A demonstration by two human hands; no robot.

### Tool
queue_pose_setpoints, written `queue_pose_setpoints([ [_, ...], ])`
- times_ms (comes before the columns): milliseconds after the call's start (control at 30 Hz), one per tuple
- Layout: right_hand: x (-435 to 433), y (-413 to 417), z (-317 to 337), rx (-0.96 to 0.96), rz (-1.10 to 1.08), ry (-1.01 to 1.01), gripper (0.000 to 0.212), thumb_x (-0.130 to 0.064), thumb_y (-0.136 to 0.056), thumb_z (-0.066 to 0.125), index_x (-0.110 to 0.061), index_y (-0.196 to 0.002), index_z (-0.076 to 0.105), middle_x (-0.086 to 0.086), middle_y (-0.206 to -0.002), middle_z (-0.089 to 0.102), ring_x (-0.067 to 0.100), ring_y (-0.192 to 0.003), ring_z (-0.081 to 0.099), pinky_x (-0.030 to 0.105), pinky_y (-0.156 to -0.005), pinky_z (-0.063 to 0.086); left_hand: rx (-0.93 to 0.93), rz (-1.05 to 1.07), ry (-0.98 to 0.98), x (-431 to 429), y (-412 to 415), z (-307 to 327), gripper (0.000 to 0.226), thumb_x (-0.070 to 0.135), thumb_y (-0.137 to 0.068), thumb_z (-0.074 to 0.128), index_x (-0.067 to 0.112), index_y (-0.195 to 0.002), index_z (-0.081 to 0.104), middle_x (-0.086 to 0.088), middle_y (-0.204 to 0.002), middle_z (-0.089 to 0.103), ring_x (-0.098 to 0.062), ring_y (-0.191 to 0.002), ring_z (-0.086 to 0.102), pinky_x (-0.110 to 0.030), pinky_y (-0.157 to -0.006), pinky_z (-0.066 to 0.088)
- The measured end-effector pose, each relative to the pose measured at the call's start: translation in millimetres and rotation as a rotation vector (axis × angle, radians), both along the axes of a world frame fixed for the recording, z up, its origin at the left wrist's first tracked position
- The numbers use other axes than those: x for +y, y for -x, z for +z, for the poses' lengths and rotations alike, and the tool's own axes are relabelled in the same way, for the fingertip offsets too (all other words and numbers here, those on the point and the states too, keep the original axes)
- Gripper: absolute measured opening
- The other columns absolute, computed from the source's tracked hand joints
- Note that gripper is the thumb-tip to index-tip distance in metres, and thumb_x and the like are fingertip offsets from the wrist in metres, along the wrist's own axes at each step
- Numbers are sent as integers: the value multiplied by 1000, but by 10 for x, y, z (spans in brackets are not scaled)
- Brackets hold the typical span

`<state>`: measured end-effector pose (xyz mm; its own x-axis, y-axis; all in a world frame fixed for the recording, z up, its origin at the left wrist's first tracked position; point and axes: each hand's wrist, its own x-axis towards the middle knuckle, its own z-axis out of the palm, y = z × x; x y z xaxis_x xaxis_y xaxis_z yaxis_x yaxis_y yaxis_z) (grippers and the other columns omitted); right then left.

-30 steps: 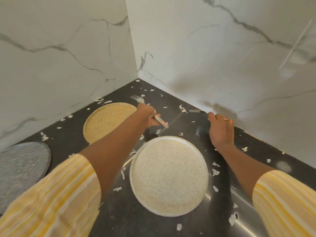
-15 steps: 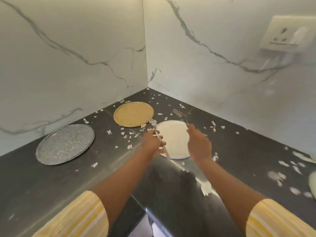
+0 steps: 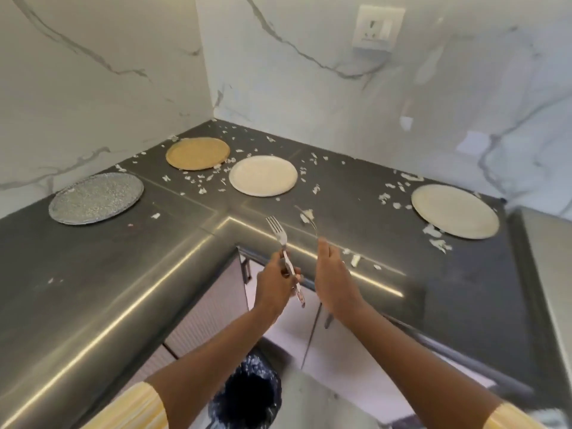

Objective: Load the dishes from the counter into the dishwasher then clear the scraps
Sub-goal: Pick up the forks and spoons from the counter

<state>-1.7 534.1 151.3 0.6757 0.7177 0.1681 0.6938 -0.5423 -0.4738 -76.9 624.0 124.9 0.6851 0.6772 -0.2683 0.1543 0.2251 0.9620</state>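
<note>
Left grip (image 3: 275,283): clenched round fork (image 3: 279,235), tines up.
Right grip (image 3: 332,280): grasping second fork (image 3: 310,220).
Done: 2 forks in hand, apparently none loaded.
Remaining: 4 plates (image 3: 263,175) on tabletop (image 3: 93,274), 10 to 2 o'clock; scraps (image 3: 202,191) around 12.

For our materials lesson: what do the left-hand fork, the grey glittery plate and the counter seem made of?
Fork: probably polished steel, bright glints. Grey plate: glass or plastic, unclear; sparkly speckled finish. Counter: likely polished dark stone, reflective edge.
</note>
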Motion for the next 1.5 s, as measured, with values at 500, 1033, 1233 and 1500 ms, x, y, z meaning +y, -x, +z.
queue_pose_setpoints([
  [500, -3238, 837, -1307, 232, -431, 55, 46, -2, -88, 55, -3, -133, 43, 19, -110, 56, 31, -88, 62, 36, -75, 55, 145, -441, -247, -3047, 497, -1198, 47, 6, -86, 63, 22, -129, 52, 9, -100, 70, 3, -90, 66, -18, -87, 50],
  [1033, -5616, 1586, -2630, 714, -1236, -72, 41, 3, -93, 32, -6, -132, 35, 17, -125, 39, 34, -105, 48, 38, -89, 43, 349, -1038, -598, -5237, 357, -2207, 21, 10, -85, 66, 2, -104, 70, -11, -91, 73, -5, -69, 62, 2, -57, 38],
  [1233, -6045, 1422, -3160, 675, -1464, -70, 30, 1, -94, 32, -4, -120, 46, 14, -109, 45, 25, -82, 49, 33, -69, 44, 448, -1174, -747, -5649, -3, -2800, 20, 13, -89, 61, 4, -104, 71, -12, -98, 72, -11, -75, 64, -4, -62, 36],
  [1500, -6529, 889, -4060, 745, -1724, -189, 27, -5, -97, 35, 0, -107, 59, 16, -102, 66, 24, -83, 62, 28, -69, 46, 556, -1496, -807, -6295, -735, -3893, 24, 4, -83, 64, -2, -107, 66, -16, -104, 68, -23, -86, 65, -27, -77, 51],
])
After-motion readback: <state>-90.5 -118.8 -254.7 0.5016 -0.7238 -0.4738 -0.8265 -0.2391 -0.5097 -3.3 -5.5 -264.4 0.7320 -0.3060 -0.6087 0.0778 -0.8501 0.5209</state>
